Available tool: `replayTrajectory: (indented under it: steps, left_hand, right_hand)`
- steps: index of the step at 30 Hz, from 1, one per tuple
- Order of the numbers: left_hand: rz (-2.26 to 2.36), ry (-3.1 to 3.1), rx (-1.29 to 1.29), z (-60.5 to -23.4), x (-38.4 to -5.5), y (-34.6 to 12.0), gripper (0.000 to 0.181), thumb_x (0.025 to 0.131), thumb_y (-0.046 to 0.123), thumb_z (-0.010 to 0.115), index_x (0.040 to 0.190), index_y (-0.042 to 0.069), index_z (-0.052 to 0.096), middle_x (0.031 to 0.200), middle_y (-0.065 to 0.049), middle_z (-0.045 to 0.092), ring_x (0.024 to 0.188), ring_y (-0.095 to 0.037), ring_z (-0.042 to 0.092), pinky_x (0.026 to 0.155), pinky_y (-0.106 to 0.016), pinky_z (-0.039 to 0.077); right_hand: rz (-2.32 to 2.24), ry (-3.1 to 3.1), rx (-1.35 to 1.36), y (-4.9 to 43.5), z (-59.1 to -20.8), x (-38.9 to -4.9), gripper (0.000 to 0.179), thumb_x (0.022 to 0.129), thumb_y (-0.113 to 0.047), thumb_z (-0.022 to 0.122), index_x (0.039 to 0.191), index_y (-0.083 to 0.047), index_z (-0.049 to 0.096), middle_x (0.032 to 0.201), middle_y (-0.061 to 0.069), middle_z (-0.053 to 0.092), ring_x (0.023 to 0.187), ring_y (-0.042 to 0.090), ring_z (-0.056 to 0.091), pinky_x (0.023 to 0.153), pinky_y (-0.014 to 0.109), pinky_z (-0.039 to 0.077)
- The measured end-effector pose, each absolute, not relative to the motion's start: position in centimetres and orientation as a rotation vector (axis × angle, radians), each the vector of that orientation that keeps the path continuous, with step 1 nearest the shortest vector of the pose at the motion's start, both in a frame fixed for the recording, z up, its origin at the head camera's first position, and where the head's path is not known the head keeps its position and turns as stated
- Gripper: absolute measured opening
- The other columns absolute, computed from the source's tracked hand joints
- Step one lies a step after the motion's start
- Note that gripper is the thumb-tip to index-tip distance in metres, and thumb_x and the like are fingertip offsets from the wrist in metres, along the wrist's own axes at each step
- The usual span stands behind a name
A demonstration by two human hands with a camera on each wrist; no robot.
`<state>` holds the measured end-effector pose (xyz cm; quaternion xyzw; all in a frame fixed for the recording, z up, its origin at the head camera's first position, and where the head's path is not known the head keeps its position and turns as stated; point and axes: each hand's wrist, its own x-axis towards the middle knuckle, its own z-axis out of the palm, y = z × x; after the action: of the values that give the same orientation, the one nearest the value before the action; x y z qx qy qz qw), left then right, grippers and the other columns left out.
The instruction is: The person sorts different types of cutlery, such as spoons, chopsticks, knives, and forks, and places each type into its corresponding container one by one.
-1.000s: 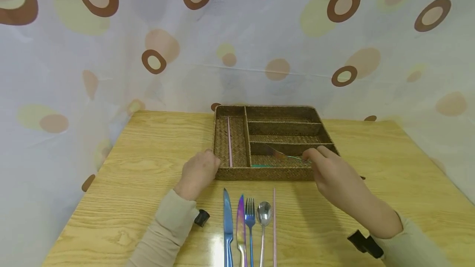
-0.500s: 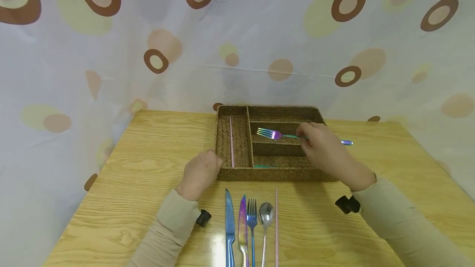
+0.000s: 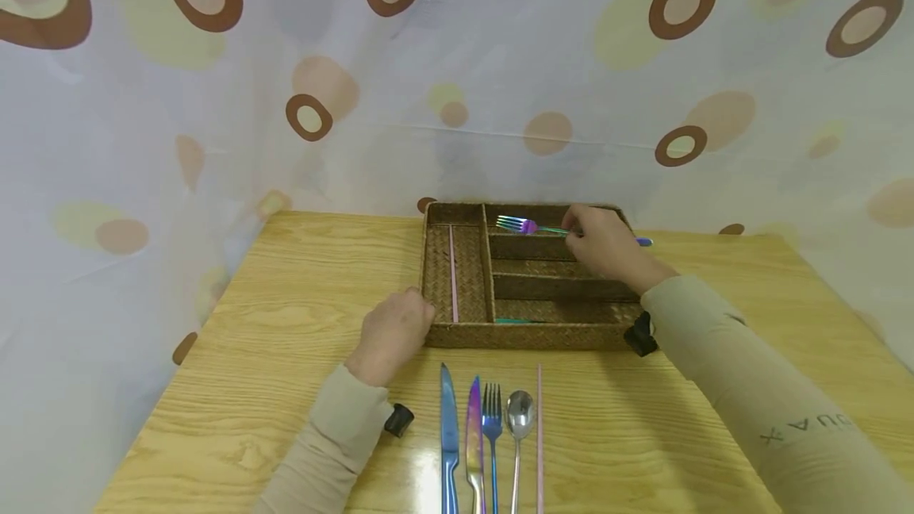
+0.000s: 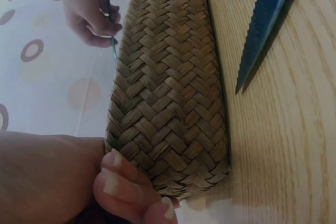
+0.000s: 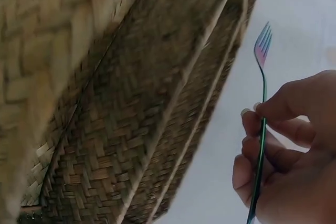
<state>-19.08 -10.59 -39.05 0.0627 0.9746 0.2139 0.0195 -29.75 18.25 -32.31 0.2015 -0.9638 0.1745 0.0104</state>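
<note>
A woven cutlery tray [image 3: 535, 336] with several compartments stands at the back of the table. At its front left corner my left hand [image 3: 391, 335] grips the woven wall, its fingers [image 4: 123, 187] bent against the weave in the left wrist view. My right hand [image 3: 607, 243] pinches an iridescent fork [image 3: 527, 226] by its handle between thumb and fingers, over the rearmost compartment. The tines [image 5: 265, 38] point left in the head view. A pink chopstick [image 3: 453, 276] lies in the left compartment, and part of a green piece of cutlery [image 3: 516, 320] shows in the front one.
In front of the tray lie a blue knife [image 3: 448, 411], a rainbow knife [image 3: 474, 427], a blue fork [image 3: 492, 419], a silver spoon [image 3: 520, 415] and a pink chopstick [image 3: 539, 435] side by side. A patterned curtain [image 3: 400, 157] hangs right behind the wooden table [image 3: 286, 324].
My right hand has lifted the iridescent fork from the front compartment and carried it back over the rearmost one. My left hand has stayed at the tray's corner.
</note>
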Motion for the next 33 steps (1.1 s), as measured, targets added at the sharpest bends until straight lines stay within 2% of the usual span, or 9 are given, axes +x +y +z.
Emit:
replayTrajectory:
  steps: [5, 10, 16, 23, 30, 33]
  left_hand:
    - [0.496, 3.043, 0.296, -39.0, -18.9, -10.6, 0.029, 0.103, 0.012, 0.052, 0.076, 0.005, 0.062, 0.069, -0.004, 0.047, 0.051, -0.011, 0.035, 0.038, -0.022, 0.035]
    - [0.515, 3.046, 0.286, -39.0, -18.8, -10.4, 0.030, 0.103, 0.015, 0.052, 0.078, 0.003, 0.063, 0.071, -0.006, 0.051, 0.051, -0.011, 0.037, 0.038, -0.023, 0.038]
    - [0.548, 3.047, 0.249, -39.0, -18.8, -10.4, 0.031, 0.103, 0.017, 0.052, 0.078, 0.003, 0.062, 0.072, -0.007, 0.054, 0.050, -0.013, 0.040, 0.038, -0.025, 0.042]
    - [0.519, 3.034, 0.262, -38.9, -18.6, -10.2, 0.030, 0.103, 0.017, 0.052, 0.079, 0.003, 0.062, 0.070, -0.005, 0.052, 0.050, -0.013, 0.042, 0.039, -0.025, 0.042]
    - [0.534, 3.051, 0.280, -38.7, -18.6, -9.9, 0.030, 0.103, 0.018, 0.052, 0.079, 0.003, 0.063, 0.069, -0.004, 0.051, 0.050, -0.012, 0.041, 0.039, -0.025, 0.042]
    - [0.488, 3.063, 0.307, -38.6, -18.5, -9.8, 0.030, 0.103, 0.017, 0.053, 0.078, 0.003, 0.064, 0.070, -0.005, 0.051, 0.050, -0.012, 0.041, 0.039, -0.025, 0.043]
  right_hand:
    - [0.536, -3.090, 0.577, 18.2, -32.8, -31.5, 0.029, 0.099, -0.012, 0.050, 0.120, 0.006, 0.057, 0.117, 0.027, 0.063, 0.094, 0.036, 0.063, 0.084, 0.051, 0.051]
    - [0.439, -3.130, 0.570, 18.1, -33.3, -33.5, 0.033, 0.098, -0.015, 0.050, 0.119, 0.008, 0.060, 0.120, 0.029, 0.062, 0.104, 0.041, 0.061, 0.089, 0.056, 0.050]
    - [0.331, -3.138, 0.610, 17.5, -33.6, -34.9, 0.035, 0.095, -0.016, 0.048, 0.117, 0.008, 0.064, 0.117, 0.028, 0.066, 0.095, 0.038, 0.065, 0.082, 0.055, 0.053]
    - [0.199, -3.228, 0.617, 17.1, -34.0, -35.5, 0.042, 0.095, -0.018, 0.051, 0.129, 0.005, 0.058, 0.131, 0.027, 0.059, 0.120, 0.050, 0.053, 0.095, 0.071, 0.039]
    - [0.092, -3.214, 0.702, 17.7, -34.4, -35.8, 0.039, 0.095, -0.016, 0.051, 0.129, 0.000, 0.060, 0.132, 0.025, 0.059, 0.118, 0.049, 0.055, 0.091, 0.072, 0.041]
    - [0.062, -3.241, 0.730, 18.0, -34.7, -35.7, 0.040, 0.095, -0.015, 0.052, 0.131, 0.001, 0.059, 0.134, 0.026, 0.057, 0.123, 0.051, 0.049, 0.094, 0.073, 0.039]
